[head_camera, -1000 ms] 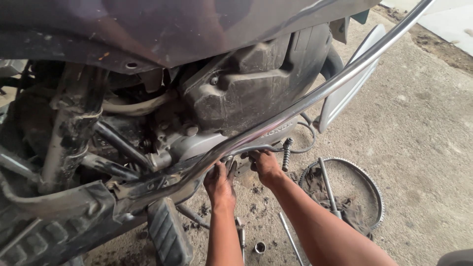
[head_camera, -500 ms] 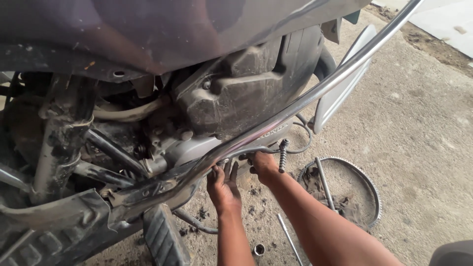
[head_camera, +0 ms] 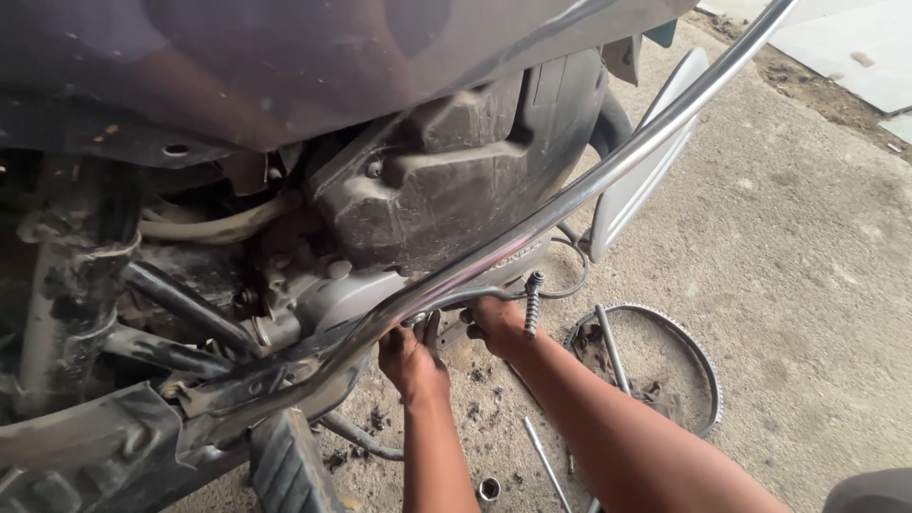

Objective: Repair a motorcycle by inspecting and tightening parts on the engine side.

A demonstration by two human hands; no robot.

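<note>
Left hand: (head_camera: 410, 359) fingers curled up around the dark lever (head_camera: 432, 328) under the engine (head_camera: 380, 285), gripping it.
Right hand: (head_camera: 496, 321) closed on the curved metal arm just beside the spring (head_camera: 533, 293); what exactly it grips I cannot tell.
Lever: below the chrome pipe (head_camera: 570, 195), touching the left hand.
Pipe: one, running diagonally from lower left to upper right, above both hands.
Ring: (head_camera: 705, 375) one toothed ring on the concrete, right of the forearm.
Rods: two, one across the ring (head_camera: 613, 350), one by the socket (head_camera: 546, 461).
Socket: (head_camera: 488, 490) one, on the ground between the arms.
Labels: none legible.
</note>
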